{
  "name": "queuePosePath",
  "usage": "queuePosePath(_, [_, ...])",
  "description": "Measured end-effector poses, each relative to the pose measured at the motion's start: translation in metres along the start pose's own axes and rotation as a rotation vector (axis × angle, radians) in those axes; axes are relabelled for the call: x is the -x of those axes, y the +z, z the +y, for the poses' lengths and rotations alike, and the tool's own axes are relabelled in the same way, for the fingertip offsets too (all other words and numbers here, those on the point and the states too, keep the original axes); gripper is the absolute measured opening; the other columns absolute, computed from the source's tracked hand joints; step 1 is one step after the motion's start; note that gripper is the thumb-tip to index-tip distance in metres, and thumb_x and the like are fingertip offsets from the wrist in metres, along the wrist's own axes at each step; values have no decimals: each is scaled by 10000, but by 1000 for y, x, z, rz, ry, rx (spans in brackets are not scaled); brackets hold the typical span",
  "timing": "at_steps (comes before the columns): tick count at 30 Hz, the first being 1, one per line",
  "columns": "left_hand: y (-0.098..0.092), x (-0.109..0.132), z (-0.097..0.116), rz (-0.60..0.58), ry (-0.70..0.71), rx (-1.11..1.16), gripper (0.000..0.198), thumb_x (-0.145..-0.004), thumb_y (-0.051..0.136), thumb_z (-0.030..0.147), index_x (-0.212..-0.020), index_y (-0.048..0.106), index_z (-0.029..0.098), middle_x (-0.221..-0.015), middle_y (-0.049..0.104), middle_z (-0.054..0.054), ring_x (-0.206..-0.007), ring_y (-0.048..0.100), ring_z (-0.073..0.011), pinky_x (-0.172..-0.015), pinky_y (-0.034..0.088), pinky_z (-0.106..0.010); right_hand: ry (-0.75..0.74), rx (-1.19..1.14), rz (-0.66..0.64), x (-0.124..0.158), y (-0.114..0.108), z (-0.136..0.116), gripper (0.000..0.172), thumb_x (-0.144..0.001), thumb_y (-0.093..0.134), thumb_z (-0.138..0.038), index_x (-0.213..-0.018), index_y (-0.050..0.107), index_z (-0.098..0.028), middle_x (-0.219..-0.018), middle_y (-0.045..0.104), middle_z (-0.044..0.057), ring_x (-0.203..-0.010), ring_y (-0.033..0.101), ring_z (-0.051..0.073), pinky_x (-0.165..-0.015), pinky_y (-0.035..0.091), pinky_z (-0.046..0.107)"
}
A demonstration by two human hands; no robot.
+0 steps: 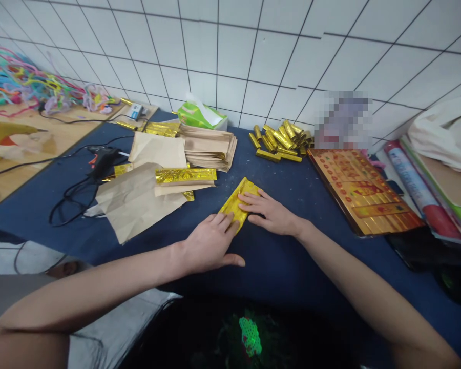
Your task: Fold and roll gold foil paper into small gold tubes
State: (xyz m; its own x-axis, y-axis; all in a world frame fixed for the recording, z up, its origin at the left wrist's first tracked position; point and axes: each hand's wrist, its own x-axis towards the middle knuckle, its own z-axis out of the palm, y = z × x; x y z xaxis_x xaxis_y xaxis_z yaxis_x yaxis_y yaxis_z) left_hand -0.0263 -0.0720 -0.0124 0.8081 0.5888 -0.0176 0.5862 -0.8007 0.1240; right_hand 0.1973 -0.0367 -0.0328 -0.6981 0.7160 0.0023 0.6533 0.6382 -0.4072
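On the dark blue table lies a flat, slanted piece of gold foil paper (233, 204). My left hand (211, 240) rests palm down, its fingertips on the lower left part of the foil and its thumb stretched out to the right. Across the upper right part, my right hand (271, 211) lies flat with its fingers extended. Left of my hands, a folded gold strip (186, 176) sits on brown paper, over a large creased brown sheet (146, 202). Behind these is a stack of brown paper (211, 146).
Gold paper rolls (280, 139) are piled near the tiled wall. A printed gold pack (364, 189) lies at the right. A black glue gun (103, 159) with its cord, a green tissue pack (202, 114), a yellow glue gun (7, 138) and colourful pipe cleaners (26, 82) are at the left and back.
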Motion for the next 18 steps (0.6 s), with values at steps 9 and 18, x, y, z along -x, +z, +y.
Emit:
queuePosePath(9, [16, -5, -18, 8, 194, 120, 869, -746, 418, 675, -1371, 263, 91, -1429, 259, -205, -1337, 209, -305, -1063, 239, -415, -42, -110, 46, -3, -1, 11, 341, -862, 483, -380, -1178, 559, -278, -1352, 447, 44, -1295, 328, 207, -1080, 137, 498])
queuePosePath(18, [25, 0, -23, -41, 180, 66, 953, -733, 319, 735, -1386, 206, 51, -1449, 184, -228, -1359, 107, -303, -1086, 153, -416, -3, -12, 119, -2, 10, 8, 388, -908, 369, -383, -1239, 504, -231, -1396, 378, 82, -1312, 295, 179, -1075, 185, 476])
